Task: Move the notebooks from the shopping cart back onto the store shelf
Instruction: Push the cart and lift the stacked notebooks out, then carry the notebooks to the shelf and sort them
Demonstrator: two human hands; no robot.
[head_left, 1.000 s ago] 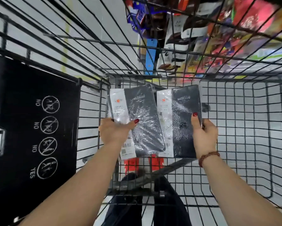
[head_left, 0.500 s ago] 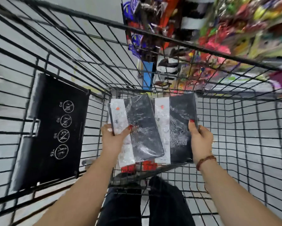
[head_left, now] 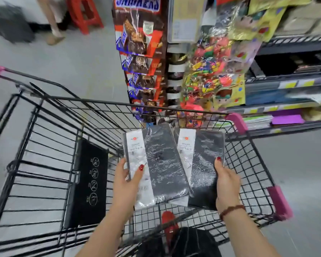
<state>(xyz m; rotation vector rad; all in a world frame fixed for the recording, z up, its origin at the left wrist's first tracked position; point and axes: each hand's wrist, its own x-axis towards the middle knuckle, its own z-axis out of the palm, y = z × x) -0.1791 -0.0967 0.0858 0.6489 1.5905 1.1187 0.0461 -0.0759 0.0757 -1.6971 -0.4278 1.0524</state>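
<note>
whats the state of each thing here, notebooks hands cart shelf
left notebook, closed, wrapped, gripped by the left hand above the shopping cart
right notebook, closed, wrapped, gripped by the right hand, edge tucked under the left notebook
shopping cart, standing beside the store shelf
store shelf, stocked, neither notebook on it yet

1 view only: head-worn, wide-angle. Wearer stands at the shopping cart (head_left: 236, 123), camera facing forward and steeply down into its basket at close range. Upper frame reaches the aisle floor (head_left: 72, 62); store shelf (head_left: 285, 84) falls at the right edge.
</note>
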